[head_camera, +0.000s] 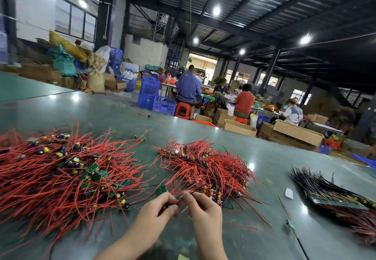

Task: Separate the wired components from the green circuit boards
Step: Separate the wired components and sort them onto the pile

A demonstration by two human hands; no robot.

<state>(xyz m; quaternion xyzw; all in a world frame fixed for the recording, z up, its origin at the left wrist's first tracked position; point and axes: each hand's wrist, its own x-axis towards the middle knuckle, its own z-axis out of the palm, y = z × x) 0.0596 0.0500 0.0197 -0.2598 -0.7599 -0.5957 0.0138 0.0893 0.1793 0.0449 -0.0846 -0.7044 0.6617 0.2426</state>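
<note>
Left hand [157,204]: pinches green circuit board [161,189].
Right hand [200,205]: pinches red wires [184,190].
Desk [264,158]: wire piles.

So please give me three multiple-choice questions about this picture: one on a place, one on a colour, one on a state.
1. Where does the black-wire stack lie?
A. right of the table
B. far left
C. on a stool

2. What colour are most wires in the left pile?
A. blue
B. red
C. white

3. What is the left hand doing?
A. resting flat
B. pinching a small green board
C. hanging off the table

Answers:
1 A: the black-wire stack lies at the right of the table.
2 B: the left pile is mostly red.
3 B: the left hand pinches the board; the right hand pinches its wires.
</note>
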